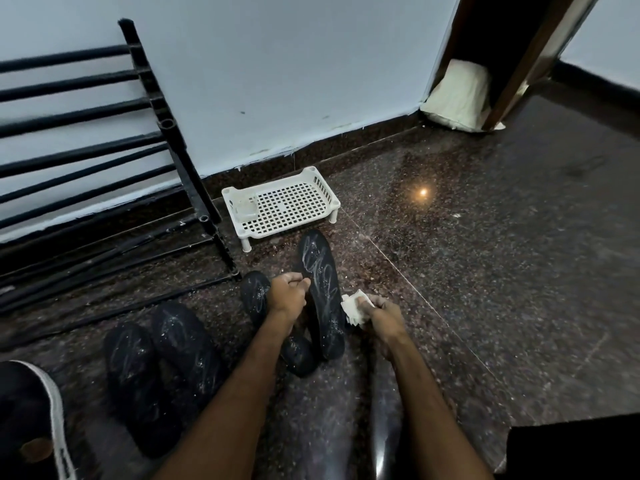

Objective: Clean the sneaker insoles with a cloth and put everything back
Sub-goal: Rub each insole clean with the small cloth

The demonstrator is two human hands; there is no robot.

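A dark, speckled stone floor (pixel 485 271) fills most of the view. It is polished enough to carry a small orange glint of light (pixel 423 192), and thin joint lines cross it. A pale wall (pixel 277 81) rises behind it, edged along the bottom by a dark skirting (pixel 363 140) of the same stone. A black shoe rack (pixel 79 154) with long horizontal bars leans against the wall on the left. At the far right corner stands a dark wooden door frame (pixel 530 57), with a pale stuffed sack (pixel 457 95) slumped at its foot.

A white perforated tray (pixel 287 206) on short legs sits on the floor near the skirting, with a small clear container (pixel 246 207) in its left end. A dark sneaker (pixel 31 420) with a white sole edge shows at the lower left.

Four black insoles, all streaked with whitish marks, lie in front of the person. Two rest side by side on the floor at the left (pixel 135 379) (pixel 187 344). A third insole (pixel 254 296) lies partly under the left forearm. The fourth insole (pixel 320 289) points toward the tray.

The left hand (pixel 287 296) has its fingers curled over the left edge of that fourth insole, gripping it. The right hand (pixel 381 315) clutches a crumpled white cloth (pixel 351 308) just beside the insole's right edge.
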